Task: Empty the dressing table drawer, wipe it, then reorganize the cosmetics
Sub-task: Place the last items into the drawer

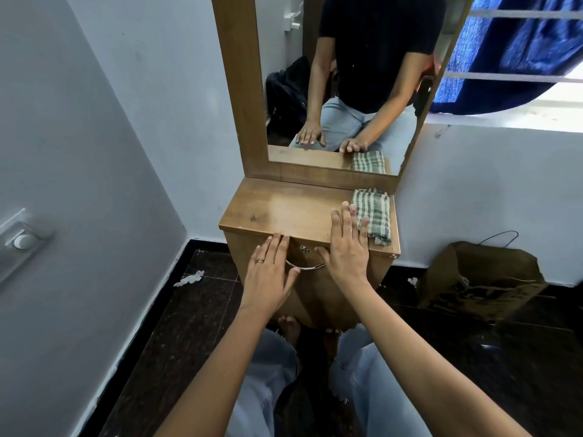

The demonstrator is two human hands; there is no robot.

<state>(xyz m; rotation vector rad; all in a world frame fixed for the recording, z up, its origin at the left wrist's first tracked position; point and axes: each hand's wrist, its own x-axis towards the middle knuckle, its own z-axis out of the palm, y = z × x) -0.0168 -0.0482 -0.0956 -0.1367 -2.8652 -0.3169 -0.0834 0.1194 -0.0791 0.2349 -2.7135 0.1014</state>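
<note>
Both hands were released and flat, fingers straight, grasping nothing: the left hand (271,268), a ring on one finger, lay over the drawer front with its fingertips at the tabletop's front edge, and the right hand (347,244) lay at three o'clock of it, fingers reaching onto the tabletop (284,209). Between them showed the drawer (298,257), shut, its curved metal handle (304,268) partly covered at both ends by the hands; no cosmetics were in view, presumably inside. The emptying had seemingly not begun. The likely trouble was a hard tug on the handle, which could pull the drawer out too far and tip its contents onto the hard floor; a locked keyhole above the handle would also stall the pull. A folded checked cloth (373,216) sat at one o'clock of the right hand, against its outer fingers, close enough to be knocked off the tabletop's edge. The tabletop was small glossy wood, with a framed mirror (277,42) at twelve o'clock. On the dark tiled floor (189,326) lay a paper scrap (189,278) at nine o'clock and a brown bag (479,279) at three; a blue curtain (520,52) hung at two.
</note>
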